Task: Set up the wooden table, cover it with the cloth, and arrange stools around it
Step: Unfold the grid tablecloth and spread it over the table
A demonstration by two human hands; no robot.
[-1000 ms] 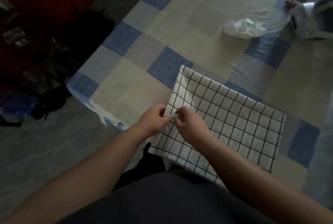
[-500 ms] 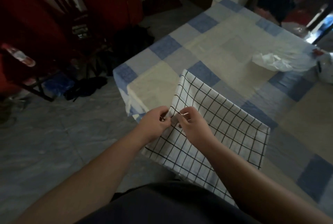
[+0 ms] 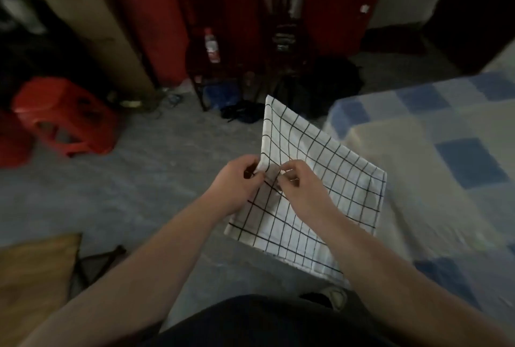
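Cloth [image 3: 320,179], still folded, pinched at its near edge by left hand [image 3: 237,179] and right hand [image 3: 299,183]; covering step under way, unfolding probably next.

cloth [image 3: 320,187] in hands, stool [image 3: 65,120] far left, bed [image 3: 434,157] right

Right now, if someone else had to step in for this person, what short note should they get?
Left hand and right hand both pinch one edge of the folded grid cloth, held up off the blue-checked bed.
Wooden tabletop: on the floor at lower left, not set up as far as can be seen.
Red stool: tipped over on the floor at left.
Done: cloth picked up.
Left: stand the table, unfold and spread the cloth, place stools.
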